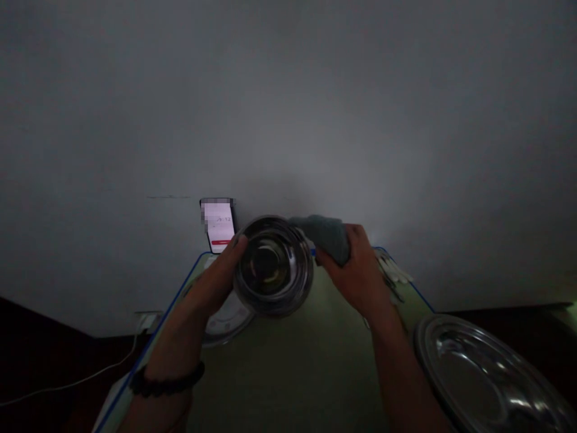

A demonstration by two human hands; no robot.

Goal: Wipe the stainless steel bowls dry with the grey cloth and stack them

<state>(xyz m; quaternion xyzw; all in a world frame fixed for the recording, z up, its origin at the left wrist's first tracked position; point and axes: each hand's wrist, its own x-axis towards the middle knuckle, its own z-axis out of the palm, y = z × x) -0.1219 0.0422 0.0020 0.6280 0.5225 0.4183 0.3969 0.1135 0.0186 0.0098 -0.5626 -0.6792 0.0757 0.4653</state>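
A shiny metal bowl point(274, 266) is held up over the table, its opening turned toward me. My left hand point(216, 279) grips its left side, the thumb lying over the rim and the other fingers hidden behind. To the right of the bowl, my right hand point(358, 267) is closed around a grey-green cloth point(327, 233). The cloth's left end reaches the bowl's upper right rim; whether it touches is not clear. Below the bowl, partly covered by it and by my left arm, a white plate point(228, 322) with a printed rim lies on the table.
A phone point(220, 225) with a lit screen leans against the wall at the table's back. Light-coloured utensils point(394, 269) lie at the back right corner. A large metal tray point(478, 379) stands at the right edge. The green table point(288, 373) has blue edging; a white cable point(108, 364) runs left.
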